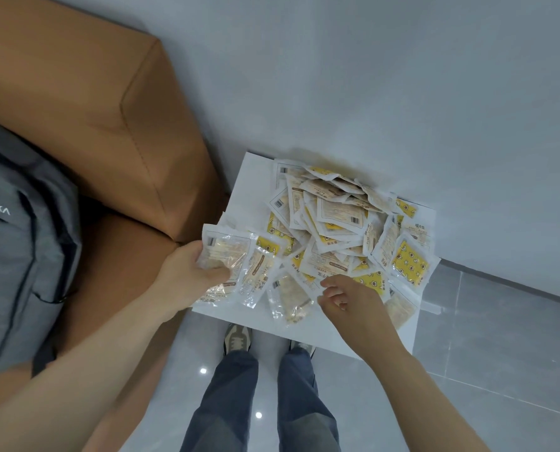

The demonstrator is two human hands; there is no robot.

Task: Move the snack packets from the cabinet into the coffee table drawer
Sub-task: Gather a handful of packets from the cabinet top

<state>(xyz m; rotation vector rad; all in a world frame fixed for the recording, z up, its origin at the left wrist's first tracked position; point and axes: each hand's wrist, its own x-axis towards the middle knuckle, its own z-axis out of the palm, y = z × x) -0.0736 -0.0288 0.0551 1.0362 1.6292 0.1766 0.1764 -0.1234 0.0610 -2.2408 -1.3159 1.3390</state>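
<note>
Heap of clear-and-yellow plastic snack packets [331, 223] sits on the flat white cabinet top [249, 177], centre right of frame, against the grey wall.

My left hand [187, 272], at the heap's left edge, has its fingers curled round a fanned bundle of packets [229, 256]. My right hand [347, 298], lower centre, has its fingers curled over loose packets; I cannot tell whether it pinches one.

Risk: the film looks slick and the bundle is splayed, so adding more may let outer packets slip to the glossy tiled floor [500, 370]. Packets overhanging the near edge could get knocked off.

Coffee table drawer not in view; no container visible.
</note>
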